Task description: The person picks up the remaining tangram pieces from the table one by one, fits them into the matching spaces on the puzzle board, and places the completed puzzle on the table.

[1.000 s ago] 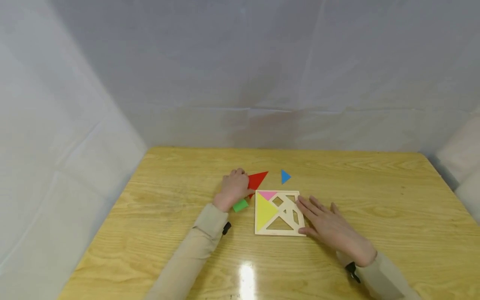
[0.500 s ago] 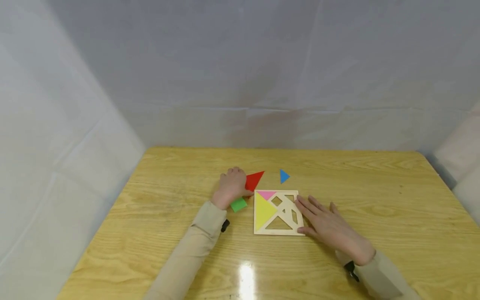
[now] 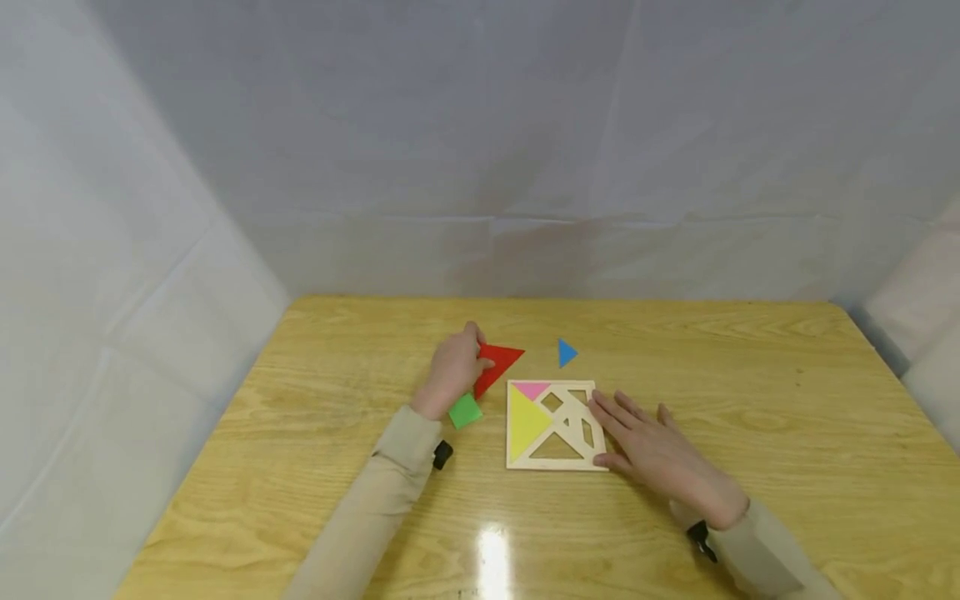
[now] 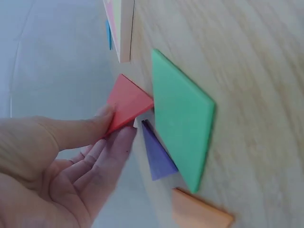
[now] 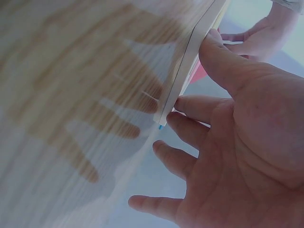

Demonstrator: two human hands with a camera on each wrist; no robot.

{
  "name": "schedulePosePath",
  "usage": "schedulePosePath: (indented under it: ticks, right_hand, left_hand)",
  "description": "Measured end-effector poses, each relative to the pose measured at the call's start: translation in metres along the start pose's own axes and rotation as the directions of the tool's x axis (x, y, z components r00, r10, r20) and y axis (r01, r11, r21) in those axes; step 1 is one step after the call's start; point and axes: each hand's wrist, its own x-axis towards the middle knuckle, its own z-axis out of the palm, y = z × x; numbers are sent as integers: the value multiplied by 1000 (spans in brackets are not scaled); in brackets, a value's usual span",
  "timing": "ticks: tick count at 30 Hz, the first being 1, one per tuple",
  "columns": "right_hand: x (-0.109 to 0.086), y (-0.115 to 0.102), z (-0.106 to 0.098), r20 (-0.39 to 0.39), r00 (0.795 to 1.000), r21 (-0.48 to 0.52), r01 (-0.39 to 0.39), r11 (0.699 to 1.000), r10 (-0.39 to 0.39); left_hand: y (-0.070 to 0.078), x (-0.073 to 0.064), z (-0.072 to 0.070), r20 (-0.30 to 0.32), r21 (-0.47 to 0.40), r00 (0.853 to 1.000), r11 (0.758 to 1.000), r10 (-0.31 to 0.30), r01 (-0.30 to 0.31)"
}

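Note:
My left hand (image 3: pixel 452 371) pinches a red triangle tile (image 3: pixel 497 367) between thumb and fingers, left of the wooden tangram board (image 3: pixel 555 466). In the left wrist view the red tile is tilted, one corner close to a green square tile (image 4: pixel 183 121). A purple triangle tile (image 4: pixel 159 154) and an orange tile (image 4: pixel 199 211), partly cut off, lie by the green one; the hand hides both in the head view. Fingers spread, my right hand (image 3: pixel 663 457) touches the board's right edge with thumb and fingertips. A yellow triangle (image 3: pixel 527 422) and a pink triangle (image 3: pixel 532 390) fill two board recesses.
Beyond the board, a blue triangle tile (image 3: pixel 567 352) lies on the wooden table (image 3: pixel 712 350). Several other board recesses show bare table through them. Pale sheeting (image 3: pixel 480 150) hangs behind the table and along its sides.
My left hand has shifted slightly left and turned, with the red triangle now pinched and moved left. More of the green square shows. My right hand stays at the board's edge.

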Motion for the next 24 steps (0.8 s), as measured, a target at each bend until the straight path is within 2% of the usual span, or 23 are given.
schedulePosePath:
  ticks: [4,9,11,14,24]
  right_hand:
    - [0,0,0,5,1000,5,-2,1000,2]
    - [-2,3,0,13,1000,11,-5,1000,5]
    - [-2,2,0,15,1000,10,-7,1000,7]
    - [-1,2,-2,20,1000,21,-12,1000,11]
    - [0,3,1,9,1000,17,-8,1000,8]
  left_hand:
    - [-4,-2,0,-73,-69,997,997,23,-28]
    - [-4,-6,-2,-181,-182,983,981,37,-71]
    - [-3,-9,-4,-185,-228,982,971,31,-74]
    - [0,-14,-6,-157,-265,987,962,28,-69]
    - [5,-27,-4,-91,-278,994,957,55,-79]
